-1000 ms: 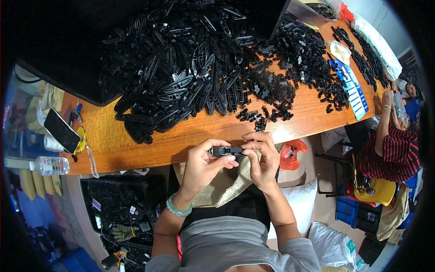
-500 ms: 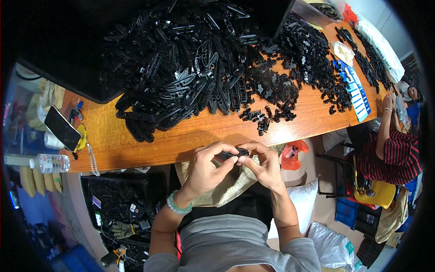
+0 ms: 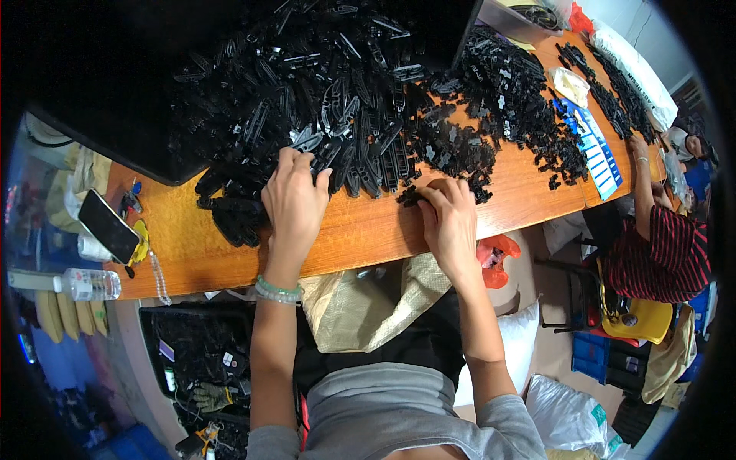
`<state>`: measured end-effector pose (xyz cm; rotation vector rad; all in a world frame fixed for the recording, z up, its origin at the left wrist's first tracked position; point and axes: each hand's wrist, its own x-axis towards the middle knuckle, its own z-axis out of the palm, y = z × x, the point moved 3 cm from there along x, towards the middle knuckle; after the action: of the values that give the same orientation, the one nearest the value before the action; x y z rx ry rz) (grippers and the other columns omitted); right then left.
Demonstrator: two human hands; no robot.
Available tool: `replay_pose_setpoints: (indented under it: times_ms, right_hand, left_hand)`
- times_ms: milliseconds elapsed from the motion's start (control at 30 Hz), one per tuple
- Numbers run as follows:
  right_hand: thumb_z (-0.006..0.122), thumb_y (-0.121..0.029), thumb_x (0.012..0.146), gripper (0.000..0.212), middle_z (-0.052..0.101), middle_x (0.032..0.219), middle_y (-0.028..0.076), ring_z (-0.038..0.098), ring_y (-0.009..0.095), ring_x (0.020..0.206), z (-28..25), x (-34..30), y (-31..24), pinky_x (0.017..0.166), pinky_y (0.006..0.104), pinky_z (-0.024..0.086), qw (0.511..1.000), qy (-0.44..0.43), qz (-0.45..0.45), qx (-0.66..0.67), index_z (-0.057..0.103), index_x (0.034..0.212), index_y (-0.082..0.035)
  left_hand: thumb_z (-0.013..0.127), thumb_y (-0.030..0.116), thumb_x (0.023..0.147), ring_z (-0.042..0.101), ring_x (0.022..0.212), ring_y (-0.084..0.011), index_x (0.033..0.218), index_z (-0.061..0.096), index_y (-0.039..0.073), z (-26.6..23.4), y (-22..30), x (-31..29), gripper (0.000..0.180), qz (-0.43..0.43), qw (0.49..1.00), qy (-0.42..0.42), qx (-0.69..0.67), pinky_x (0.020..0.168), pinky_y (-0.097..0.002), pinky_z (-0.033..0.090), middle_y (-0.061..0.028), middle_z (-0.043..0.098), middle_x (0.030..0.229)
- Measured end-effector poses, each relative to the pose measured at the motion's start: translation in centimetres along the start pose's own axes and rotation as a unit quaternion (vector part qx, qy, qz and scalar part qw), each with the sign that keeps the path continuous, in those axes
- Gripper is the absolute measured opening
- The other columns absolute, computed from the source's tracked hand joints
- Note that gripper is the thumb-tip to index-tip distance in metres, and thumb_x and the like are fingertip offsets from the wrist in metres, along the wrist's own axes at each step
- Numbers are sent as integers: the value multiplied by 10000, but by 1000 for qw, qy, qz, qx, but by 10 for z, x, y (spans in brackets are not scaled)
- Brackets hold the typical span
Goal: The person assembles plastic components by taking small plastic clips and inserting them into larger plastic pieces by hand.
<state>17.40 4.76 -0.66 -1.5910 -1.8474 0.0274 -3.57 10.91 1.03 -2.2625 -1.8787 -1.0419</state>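
Observation:
My left hand [image 3: 295,201] reaches over the near edge of a large heap of long black plastic pieces [image 3: 337,115] with slotted, curved bodies. Its fingers are bent and apart, with the tips on the pieces; no piece is visibly gripped. To the right, my right hand [image 3: 451,226] rests at the near side of a heap of small black plastic clips [image 3: 460,149]. Its thumb and forefinger are apart beside a few loose clips [image 3: 410,195], and the other fingers curl down onto the wood. A beige woven sack [image 3: 368,310] lies open on my lap.
Along the wooden table [image 3: 360,238] stand a phone [image 3: 110,224] and a plastic bottle [image 3: 92,284] at left. A blue-and-white card [image 3: 598,157] lies at right. A black bin [image 3: 203,353] sits below left. Farther right, a person in a striped shirt [image 3: 663,253] works at the table.
My hands were together above the sack with a black piece between them. They have parted and moved forward to the two heaps, and that piece is no longer in them.

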Motion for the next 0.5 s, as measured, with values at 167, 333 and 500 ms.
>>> replay_pose_setpoints:
  times_ms: [167,333,500]
  right_hand:
    - [598,-30,722,156,572,914,111,495,281,892,8,9,12,767,394,367,993,-60,-9,-103,637,869,4]
    - [625,10,720,150,555,886,109,494,303,880,6,5,16,781,394,374,995,-87,-26,-42,562,848,-35]
    - [638,61,689,212,538,861,121,490,312,869,8,-4,17,773,390,381,997,-37,-46,42,567,867,-27]
  left_hand:
    - [725,88,744,604,730,-308,893,601,-23,-3,8,-7,223,42,997,51,-35,633,-377,480,-131,580,875]
    - [717,59,741,585,713,-304,864,549,14,4,27,-53,213,12,976,-3,-219,625,-393,462,-127,575,815]
    - [720,20,765,586,660,-129,942,595,-9,11,29,-82,219,-52,950,-31,-305,599,-251,465,-75,616,761]
